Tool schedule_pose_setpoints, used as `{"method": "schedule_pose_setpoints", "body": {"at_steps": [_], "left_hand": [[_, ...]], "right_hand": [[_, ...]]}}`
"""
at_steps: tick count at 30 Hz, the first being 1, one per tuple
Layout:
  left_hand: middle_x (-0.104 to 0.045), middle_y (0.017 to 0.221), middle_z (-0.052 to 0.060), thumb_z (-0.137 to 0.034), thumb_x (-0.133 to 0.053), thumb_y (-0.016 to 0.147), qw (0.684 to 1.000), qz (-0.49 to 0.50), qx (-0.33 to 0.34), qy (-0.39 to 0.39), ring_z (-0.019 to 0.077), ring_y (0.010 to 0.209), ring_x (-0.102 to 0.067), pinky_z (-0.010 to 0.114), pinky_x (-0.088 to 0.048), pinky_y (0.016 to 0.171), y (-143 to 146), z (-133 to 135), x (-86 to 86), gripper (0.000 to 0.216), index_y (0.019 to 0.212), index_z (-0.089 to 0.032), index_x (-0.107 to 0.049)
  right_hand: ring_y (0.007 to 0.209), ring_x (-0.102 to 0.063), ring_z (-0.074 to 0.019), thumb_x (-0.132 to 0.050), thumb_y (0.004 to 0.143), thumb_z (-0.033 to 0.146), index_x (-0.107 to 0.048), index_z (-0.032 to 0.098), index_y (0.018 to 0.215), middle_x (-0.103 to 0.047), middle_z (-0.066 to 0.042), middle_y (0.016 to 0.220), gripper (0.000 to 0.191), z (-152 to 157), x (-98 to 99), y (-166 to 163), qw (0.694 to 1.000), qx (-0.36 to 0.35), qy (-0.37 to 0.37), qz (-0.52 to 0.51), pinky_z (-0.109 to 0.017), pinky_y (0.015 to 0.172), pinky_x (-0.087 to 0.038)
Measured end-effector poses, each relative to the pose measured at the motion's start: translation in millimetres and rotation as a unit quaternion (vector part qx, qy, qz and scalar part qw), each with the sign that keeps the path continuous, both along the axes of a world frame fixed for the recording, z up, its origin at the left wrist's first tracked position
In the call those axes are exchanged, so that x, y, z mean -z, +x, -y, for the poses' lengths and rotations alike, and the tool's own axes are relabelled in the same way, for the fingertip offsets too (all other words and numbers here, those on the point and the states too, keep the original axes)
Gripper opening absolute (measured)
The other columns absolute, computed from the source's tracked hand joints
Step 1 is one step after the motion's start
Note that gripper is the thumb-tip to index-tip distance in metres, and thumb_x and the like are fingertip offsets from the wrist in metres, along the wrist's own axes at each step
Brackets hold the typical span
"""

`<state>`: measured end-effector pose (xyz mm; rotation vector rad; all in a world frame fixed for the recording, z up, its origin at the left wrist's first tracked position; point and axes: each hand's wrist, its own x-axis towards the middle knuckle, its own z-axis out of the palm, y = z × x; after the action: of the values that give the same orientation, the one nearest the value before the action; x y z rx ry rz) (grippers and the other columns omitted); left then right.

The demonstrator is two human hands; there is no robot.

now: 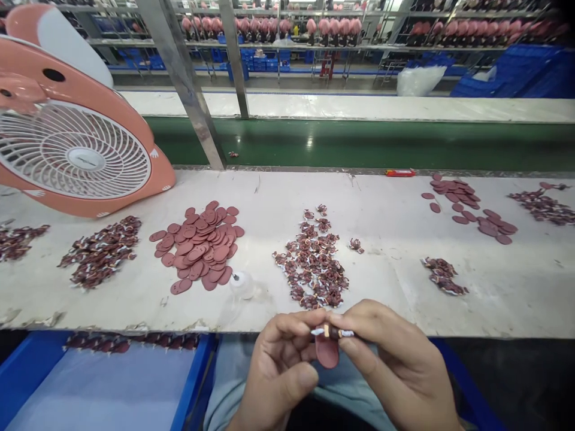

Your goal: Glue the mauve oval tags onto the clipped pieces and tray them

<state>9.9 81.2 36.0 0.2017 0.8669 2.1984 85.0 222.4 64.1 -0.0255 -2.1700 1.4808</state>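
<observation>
One dark-red oval piece (327,354) is hanging below a small brown piece (333,332) at the near edge of the white table (381,293), between two hands. The right hand (399,359) is pinching the brown piece at its right end with thumb and forefinger; the left hand (281,368) is holding the oval from the left with curled fingers, its thumb standing apart. Whether both pieces are already fastened, one cannot tell. Some dark pieces (99,343) are lying in rows in the blue bin (197,383) at near left, perhaps finished ones. Much seems to be remaining: a heap of loose ovals (202,245) is lying left of the middle, a heap of brown pieces (312,260) is lying just beyond the hands, and further ovals (453,193) are waiting at far right.
</observation>
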Motion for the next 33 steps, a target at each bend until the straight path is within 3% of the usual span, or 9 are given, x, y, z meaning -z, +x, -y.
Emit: {"method": "schedule_pose_setpoints", "body": {"at_steps": [3, 5, 10, 16, 20, 24, 28, 30, 33], "left_hand": [[-0.074, 0.105, 0.005, -0.039, -0.08, 0.071, 0.999, -0.007, -0.013, -0.039, 0.02, 0.091, -0.067, 0.027, -0.054, 0.076, -3, 2, 0.8, 0.035, 0.102, -0.027, -0.071], [-0.074, 0.101, 0.005, -0.038, -0.076, 0.075, 0.995, -0.035, -0.023, -0.085, 0.0199, 0.094, -0.066, 0.027, -0.053, 0.078, -7, 5, 2.3, 0.027, 0.099, -0.026, -0.072], [-0.071, 0.087, 0.002, -0.041, -0.069, 0.081, 0.985, -0.109, -0.055, -0.12, 0.014, 0.08, -0.062, 0.023, -0.052, 0.076, -19, 13, 6.7, 0.025, 0.101, -0.026, -0.071], [-0.064, 0.087, 0.002, -0.038, -0.069, 0.082, 0.957, -0.236, -0.076, -0.15, 0.0136, 0.079, -0.059, 0.023, -0.051, 0.073, -24, 23, 10.6, 0.022, 0.101, -0.027, -0.068], [-0.057, 0.085, 0.001, -0.038, -0.073, 0.079, 0.899, -0.375, -0.158, -0.16, 0.0141, 0.076, -0.056, 0.025, -0.05, 0.067, -22, 25, 11.0, 0.028, 0.103, -0.026, -0.064], [-0.058, 0.08, 0.002, -0.044, -0.078, 0.072, 0.802, -0.531, -0.24, -0.13, 0.0154, 0.073, -0.056, 0.028, -0.05, 0.062, -21, 26, 4.5, 0.04, 0.102, -0.022, -0.063], [-0.062, 0.073, 0.0, -0.025, -0.083, 0.069, 0.711, -0.636, -0.264, -0.142, 0.0127, 0.062, -0.057, 0.027, -0.049, 0.056, -23, 29, -6.7, 0.034, 0.095, -0.017, -0.063], [-0.066, 0.071, 0.0, -0.015, -0.081, 0.07, 0.684, -0.661, -0.266, -0.157, 0.0119, 0.06, -0.059, 0.027, -0.049, 0.055, -24, 31, -9.6, 0.028, 0.093, -0.015, -0.064], [-0.07, 0.069, 0.0, -0.016, -0.078, 0.074, 0.664, -0.672, -0.276, -0.175, 0.011, 0.058, -0.062, 0.026, -0.05, 0.055, -24, 37, -8.4, 0.021, 0.09, -0.014, -0.065]], "right_hand": [[0.082, -0.064, -0.011, -0.056, 0.094, 0.013, -0.065, 0.033, 0.118, -0.064, 0.001, 0.089, 0.032, -5, -4.1, -4, 0.996, -0.035, -0.067, 0.05, -0.023, 0.074, -0.051], [0.082, -0.063, -0.0103, -0.055, 0.096, 0.018, -0.066, 0.034, 0.116, -0.064, 0.002, 0.088, 0.028, -6, -5.9, -7, 0.991, -0.053, -0.089, 0.083, -0.022, 0.074, -0.05], [0.081, -0.062, -0.0096, -0.056, 0.097, 0.025, -0.069, 0.034, 0.111, -0.065, 0.003, 0.087, 0.021, -7, -10.8, -12, 0.984, -0.075, -0.089, 0.137, -0.022, 0.074, -0.047], [0.081, -0.063, -0.0103, -0.056, 0.096, 0.014, -0.066, 0.034, 0.116, -0.063, 0.002, 0.085, 0.03, -6, -9.5, -13, 0.984, -0.126, -0.085, 0.095, -0.024, 0.076, -0.051], [0.082, -0.064, -0.0119, -0.054, 0.093, 0.004, -0.064, 0.033, 0.121, -0.053, -0.002, 0.095, 0.042, -7, -0.8, -8, 0.983, -0.171, -0.053, 0.043, -0.026, 0.073, -0.056], [0.085, -0.059, -0.0158, -0.056, 0.088, 0.001, -0.063, 0.031, 0.124, -0.055, -0.004, 0.092, 0.047, -9, 2.9, -6, 0.985, -0.155, 0.069, -0.021, -0.029, 0.072, -0.055], [0.079, -0.057, -0.0166, -0.06, 0.087, 0.004, -0.068, 0.027, 0.118, -0.057, -0.005, 0.087, 0.039, -10, 0.8, -8, 0.977, -0.136, 0.153, -0.061, -0.029, 0.067, -0.054], [0.078, -0.059, -0.0167, -0.059, 0.088, 0.004, -0.067, 0.025, 0.12, -0.058, -0.006, 0.086, 0.039, -9, 0.8, -10, 0.972, -0.141, 0.176, -0.067, -0.029, 0.067, -0.054], [0.076, -0.062, -0.0159, -0.062, 0.087, 0.005, -0.068, 0.026, 0.117, -0.061, -0.005, 0.083, 0.037, -7, 5.3, -12, 0.967, -0.153, 0.197, -0.052, -0.027, 0.068, -0.056]]}}
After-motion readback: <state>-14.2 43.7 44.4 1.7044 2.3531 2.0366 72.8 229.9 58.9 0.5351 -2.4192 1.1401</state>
